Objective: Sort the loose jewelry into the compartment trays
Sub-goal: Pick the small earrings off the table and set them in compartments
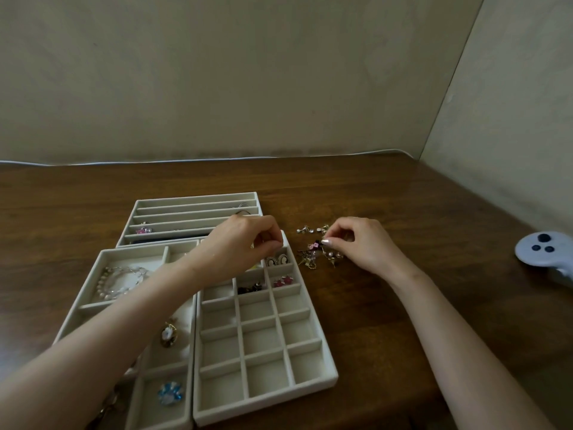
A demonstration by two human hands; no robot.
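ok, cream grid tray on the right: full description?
Cream, velvet-looking rectangular grid tray, three columns of small compartments. Lies flat on the brown wooden table, against another tray on its left. Far cells hold cameo earrings, pink flowers, a dark piece; near cells empty. Left hand hovers over its far end.

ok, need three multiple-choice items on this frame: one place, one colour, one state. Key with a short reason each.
1. Where is the loose jewelry pile? A) on the table, right of the grid tray B) inside the slotted tray C) on the floor
2. Colour of the flower brooch in the left tray's nearest compartment? A) red B) blue C) green
3. What is the right hand doing? A) lying flat B) holding a controller C) pinching a piece in the pile
Key: 1 A, it lies on bare wood beside that tray; 2 B, blue petals; 3 C, thumb and forefinger meet at the pile.
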